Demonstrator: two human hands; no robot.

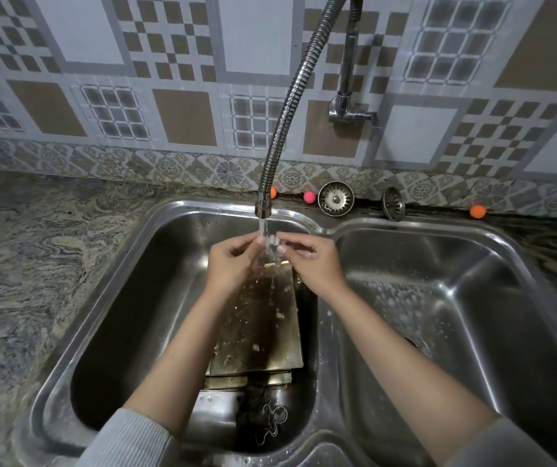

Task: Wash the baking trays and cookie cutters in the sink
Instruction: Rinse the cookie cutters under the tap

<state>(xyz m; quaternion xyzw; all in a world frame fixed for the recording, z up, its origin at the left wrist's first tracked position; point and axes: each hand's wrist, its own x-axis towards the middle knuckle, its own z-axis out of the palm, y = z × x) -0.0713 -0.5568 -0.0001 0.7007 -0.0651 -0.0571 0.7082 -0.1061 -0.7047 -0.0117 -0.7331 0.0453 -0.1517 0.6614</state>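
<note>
Water runs from the flexible faucet (263, 207) into the left basin (108, 332). My left hand (233, 264) and my right hand (314, 261) meet in the stream, fingertips pinched on a small shiny piece (278, 244) that looks like a cookie cutter; the water blurs it. Below the hands, stacked baking trays (260, 325) lie wet and stained in the left basin. A thin gingerbread-man cookie cutter (273, 424) lies on the basin floor near the front edge.
The right basin (438, 298) holds only water drops. Two metal drain strainers (336, 198) (394, 203) lean against the wall behind the sink, with small orange and pink balls (478, 211) beside them. Marbled stone counter (28, 264) extends to the left.
</note>
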